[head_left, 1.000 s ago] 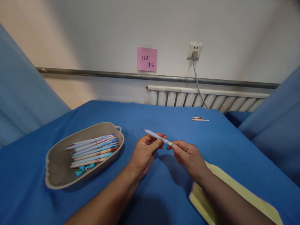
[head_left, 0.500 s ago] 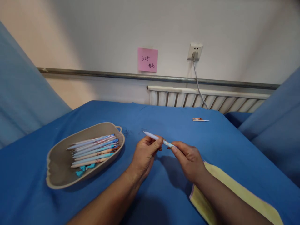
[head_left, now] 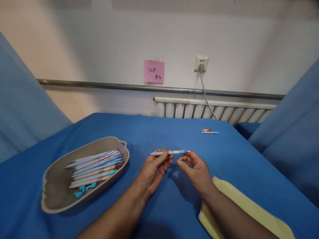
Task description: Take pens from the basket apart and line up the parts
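My left hand (head_left: 156, 167) pinches a slim light-blue pen (head_left: 178, 152) between thumb and fingers. The pen lies almost level, its pale tip pointing left and its blue end to the right. My right hand (head_left: 195, 169) is at that blue end, fingers curled and thumb close to the index finger. A small dark-blue piece (head_left: 191, 166) shows at the right fingers; its shape is mostly hidden. To the left, a beige tray (head_left: 57, 199) holds several pens (head_left: 97, 169) in pale blue, white and peach, and some turquoise pieces (head_left: 81, 191).
A blue cloth (head_left: 154, 132) covers the table. Farther back on the right lie pen parts (head_left: 208, 131). A yellow cloth (head_left: 239, 202) is under my right forearm. Behind the table are a radiator (head_left: 189, 109), a rail and a plugged-in socket (head_left: 201, 63).
The pen has turned from slanted to nearly level, its tip now lower. My right hand has drawn back from around its barrel, and a small blue piece now shows at the fingers.
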Action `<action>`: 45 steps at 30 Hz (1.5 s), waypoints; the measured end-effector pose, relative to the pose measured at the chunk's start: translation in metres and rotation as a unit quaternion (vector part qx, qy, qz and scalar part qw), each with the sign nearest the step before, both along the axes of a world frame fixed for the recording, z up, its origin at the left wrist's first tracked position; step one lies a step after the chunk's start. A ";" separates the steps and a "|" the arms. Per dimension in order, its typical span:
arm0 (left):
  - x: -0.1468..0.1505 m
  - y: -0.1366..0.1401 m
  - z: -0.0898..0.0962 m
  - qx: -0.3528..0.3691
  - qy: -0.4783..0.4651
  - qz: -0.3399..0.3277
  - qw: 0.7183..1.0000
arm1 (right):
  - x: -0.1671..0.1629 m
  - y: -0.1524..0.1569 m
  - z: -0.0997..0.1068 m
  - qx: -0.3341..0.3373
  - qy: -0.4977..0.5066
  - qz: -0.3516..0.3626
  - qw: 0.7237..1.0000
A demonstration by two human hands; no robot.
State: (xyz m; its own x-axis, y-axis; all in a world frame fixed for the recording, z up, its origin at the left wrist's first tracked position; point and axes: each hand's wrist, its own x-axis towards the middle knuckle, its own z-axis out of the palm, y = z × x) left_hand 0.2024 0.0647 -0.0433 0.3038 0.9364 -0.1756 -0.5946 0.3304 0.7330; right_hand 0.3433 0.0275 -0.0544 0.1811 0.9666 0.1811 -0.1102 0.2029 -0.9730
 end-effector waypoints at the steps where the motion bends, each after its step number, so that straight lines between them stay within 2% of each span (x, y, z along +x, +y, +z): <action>1: 0.001 -0.002 -0.002 0.001 0.006 -0.014 1.000 | 0.001 0.001 0.000 -0.008 0.028 0.000 1.000; 4: 0.002 -0.005 -0.005 0.001 0.024 -0.069 0.997 | 0.006 0.004 -0.003 -0.036 0.098 0.003 0.995; 6: -0.001 -0.002 -0.004 0.005 0.041 -0.087 0.995 | 0.010 0.007 -0.005 -0.037 0.110 -0.005 0.993; 10: -0.015 0.013 0.003 0.068 0.131 -0.044 0.988 | 0.015 0.010 -0.006 -0.020 0.082 -0.041 0.996; 12: -0.018 0.017 0.008 0.133 0.205 -0.038 0.969 | 0.015 0.009 -0.004 -0.019 0.060 -0.043 0.997; 15: -0.016 0.013 0.011 0.224 0.323 -0.074 0.916 | 0.014 0.007 -0.001 -0.018 0.020 -0.040 0.999; 17: -0.012 0.007 0.011 0.258 0.376 -0.115 0.883 | 0.013 0.005 0.000 -0.015 0.005 -0.039 0.999; 19: -0.008 0.002 0.008 0.264 0.394 -0.142 0.869 | 0.013 0.005 0.000 -0.014 0.017 -0.037 0.999; 25: -0.005 0.003 -0.001 0.219 0.361 -0.159 0.893 | 0.016 0.010 -0.003 -0.030 0.127 -0.055 0.990; 34: -0.007 0.005 -0.005 0.143 0.288 -0.225 0.920 | 0.020 0.012 -0.006 -0.030 0.134 -0.036 0.990; 41: -0.006 0.003 -0.002 0.115 0.254 -0.262 0.924 | 0.023 0.010 -0.002 -0.028 0.114 -0.020 0.993; 45: -0.004 -0.001 0.000 0.154 0.294 -0.256 0.908 | 0.023 0.010 -0.002 -0.023 0.084 -0.024 0.996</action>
